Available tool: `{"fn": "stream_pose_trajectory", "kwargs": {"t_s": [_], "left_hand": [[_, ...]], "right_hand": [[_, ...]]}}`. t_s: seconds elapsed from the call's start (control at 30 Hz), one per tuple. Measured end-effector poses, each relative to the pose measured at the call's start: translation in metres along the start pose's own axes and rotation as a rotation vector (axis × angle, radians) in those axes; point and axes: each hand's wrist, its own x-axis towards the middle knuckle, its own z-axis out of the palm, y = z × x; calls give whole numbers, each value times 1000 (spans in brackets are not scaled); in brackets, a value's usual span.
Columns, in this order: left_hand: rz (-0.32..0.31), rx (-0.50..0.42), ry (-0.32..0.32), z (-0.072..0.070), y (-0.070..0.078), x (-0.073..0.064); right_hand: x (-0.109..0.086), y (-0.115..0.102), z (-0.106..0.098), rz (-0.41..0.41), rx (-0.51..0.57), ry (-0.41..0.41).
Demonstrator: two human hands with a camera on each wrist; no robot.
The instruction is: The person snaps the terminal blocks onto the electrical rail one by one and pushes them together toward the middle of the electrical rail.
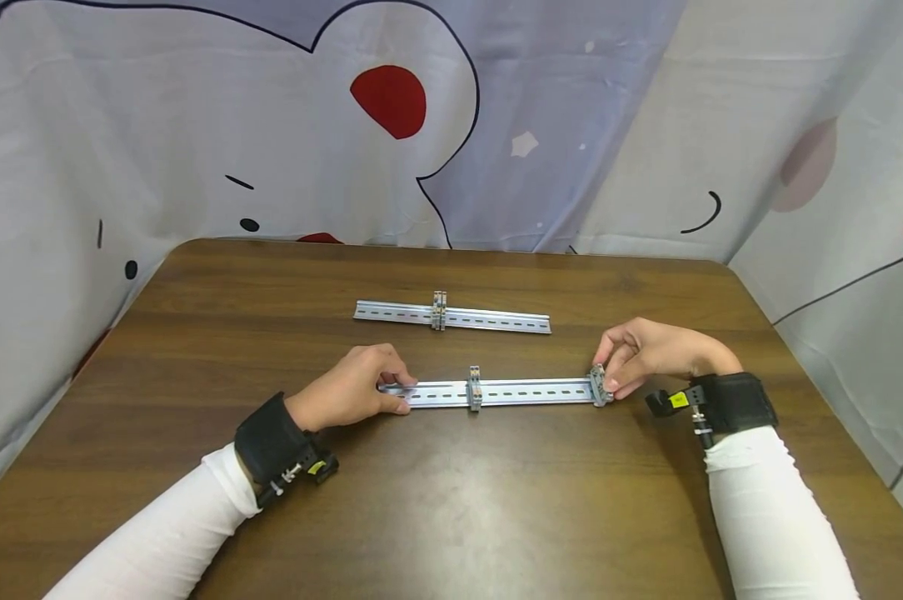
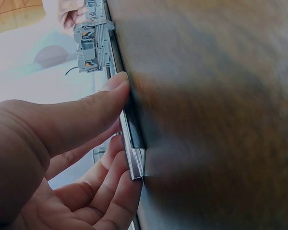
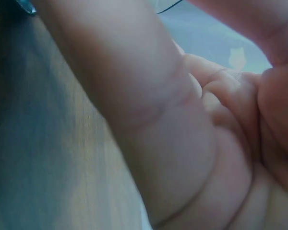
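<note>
A slotted metal DIN rail [image 1: 534, 392] lies across the table in front of me. My left hand [image 1: 357, 383] grips its left end, thumb on the near edge and fingers on the far edge; the left wrist view shows this pinch close up. A grey terminal block [image 1: 475, 389] sits on the rail a little left of its middle. At the right end, my right hand [image 1: 646, 358] pinches another grey terminal block [image 1: 600, 386], which looks slightly tilted against the rail. In the right wrist view the fingers [image 3: 149, 105] hide what is held.
Behind, a second DIN rail [image 1: 496, 320] lies on the wooden table [image 1: 451, 517] with grey terminal blocks [image 1: 440, 311] clipped near its middle. A patterned curtain [image 1: 271, 125] hangs along the table's back and sides.
</note>
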Motion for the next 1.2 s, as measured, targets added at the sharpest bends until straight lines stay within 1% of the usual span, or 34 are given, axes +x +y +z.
{"fn": "stream_pose_trajectory", "kwargs": {"t_s": [0.23, 0.43, 0.8, 1.2], "left_hand": [[-11, -15, 4, 0, -1, 0], [5, -11, 18, 0, 0, 0], [24, 17, 14, 0, 3, 1], [25, 23, 23, 1, 1, 1]], "right_hand": [[4, 1, 1, -19, 13, -8], [13, -5, 12, -39, 30, -8], [24, -11, 27, -56, 65, 6], [35, -18, 42, -70, 108, 27]]}}
